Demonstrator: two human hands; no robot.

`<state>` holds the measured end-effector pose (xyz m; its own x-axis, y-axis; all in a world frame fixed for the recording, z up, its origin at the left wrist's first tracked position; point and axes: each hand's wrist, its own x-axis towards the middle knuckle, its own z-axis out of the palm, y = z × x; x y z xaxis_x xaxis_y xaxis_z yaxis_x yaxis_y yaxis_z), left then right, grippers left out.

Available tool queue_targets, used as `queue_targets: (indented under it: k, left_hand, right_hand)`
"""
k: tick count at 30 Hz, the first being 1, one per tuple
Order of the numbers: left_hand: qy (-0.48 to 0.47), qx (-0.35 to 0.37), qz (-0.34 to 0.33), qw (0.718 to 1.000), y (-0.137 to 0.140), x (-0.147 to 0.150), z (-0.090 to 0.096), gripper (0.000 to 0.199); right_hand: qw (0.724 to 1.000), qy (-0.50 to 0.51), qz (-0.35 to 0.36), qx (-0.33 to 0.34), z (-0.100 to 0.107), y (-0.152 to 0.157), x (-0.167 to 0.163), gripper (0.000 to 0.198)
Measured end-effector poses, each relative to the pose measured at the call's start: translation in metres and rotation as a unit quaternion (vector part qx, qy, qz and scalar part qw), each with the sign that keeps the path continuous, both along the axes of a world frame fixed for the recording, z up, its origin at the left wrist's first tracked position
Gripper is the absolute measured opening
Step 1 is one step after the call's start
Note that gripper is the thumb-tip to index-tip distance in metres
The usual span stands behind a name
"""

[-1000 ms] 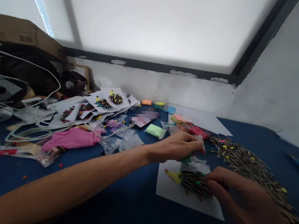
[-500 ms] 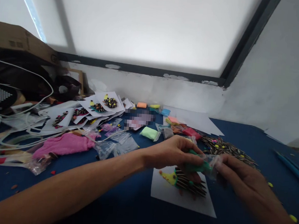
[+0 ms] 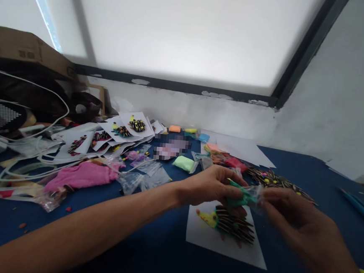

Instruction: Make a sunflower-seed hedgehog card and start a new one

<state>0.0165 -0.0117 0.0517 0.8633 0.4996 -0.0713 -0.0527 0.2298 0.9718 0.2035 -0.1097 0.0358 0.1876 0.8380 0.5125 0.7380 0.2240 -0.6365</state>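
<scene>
In our left hand (image 3: 212, 184), the grip is closed on a green packet (image 3: 240, 196), thumb on the near side and fingers behind it. Our right hand (image 3: 301, 228) meets it from the other side, its grip pinched on the clear wrapper (image 3: 258, 194) at the packet's right end, so we have the packet stretched between both hands, above the surface (image 3: 148, 247).

Just under the packet we see a white sheet (image 3: 205, 239) bearing a hedgehog figure (image 3: 207, 219): yellow head to the left, orange nose, dark striped seeds for spines. Our left fingers hide part of its upper edge.

Beyond our right hand spreads a pile of seeds (image 3: 270, 177) dotted with yellow and pink bits, with a red packet (image 3: 235, 163) next to its left end. Farther left we have a pale green packet (image 3: 184, 163) and, behind it, a flat object (image 3: 171, 147) blurred out by pixels. Blue (image 3: 203, 138), yellow (image 3: 190, 130) and orange packets (image 3: 174, 128) lie toward the wall.

On our left, more hedgehog sheets (image 3: 136, 122) overlap in a heap, with a pink cloth (image 3: 84, 176) and white cables (image 3: 41, 157) nearer us. A cardboard box (image 3: 15, 47) sits at the far left.
</scene>
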Motion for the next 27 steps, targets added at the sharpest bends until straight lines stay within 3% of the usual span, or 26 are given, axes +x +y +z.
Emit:
queue_targets:
  k: [6, 14, 23, 27]
  left_hand:
    - [0.003, 0.046, 0.017, 0.999, 0.001, 0.002, -0.007, 0.023]
    - [-0.008, -0.005, 0.018, 1.000, -0.003, 0.002, -0.001, 0.016]
    - [-0.027, -0.021, 0.026, 0.999, -0.006, 0.003, -0.003, 0.024]
    - [-0.029, -0.020, 0.021, 0.999, -0.007, 0.003, -0.001, 0.019]
  right_hand:
    - [0.999, -0.021, 0.044, 0.001, 0.004, 0.003, 0.000, 0.025]
    - [0.999, 0.006, 0.039, 0.000, 0.009, 0.003, -0.001, 0.029]
    - [0.993, -0.097, 0.060, 0.028, 0.004, 0.004, 0.004, 0.022]
    - [0.978, -0.178, 0.076, 0.082, 0.002, 0.004, 0.008, 0.015]
